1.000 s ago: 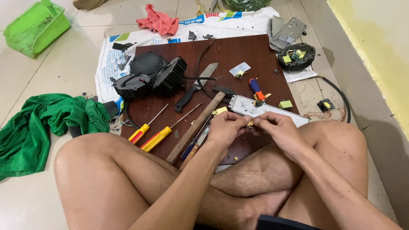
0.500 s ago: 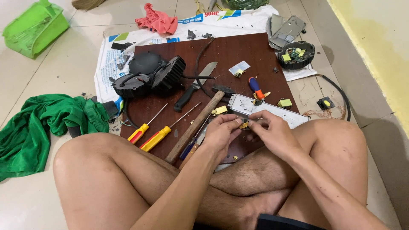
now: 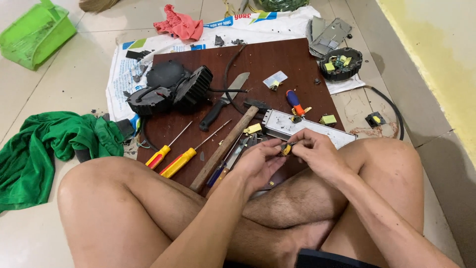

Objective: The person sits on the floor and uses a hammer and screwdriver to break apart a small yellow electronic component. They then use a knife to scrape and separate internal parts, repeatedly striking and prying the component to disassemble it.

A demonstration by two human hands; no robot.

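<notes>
Beyond the dark wooden board (image 3: 277, 59) lies a white printed sack (image 3: 258, 25) with blue and green label patches. Above the crossed legs, left hand (image 3: 258, 161) and right hand (image 3: 312, 151) both pinch a small yellow-and-black component (image 3: 286, 148) between fingertips.

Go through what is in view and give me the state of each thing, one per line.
Left hand: pinching the small yellow part.
Right hand: gripping the same part.
Hammer: lying flat on the board.
Knife: lying untouched.
Green cloth: crumpled on floor.
</notes>
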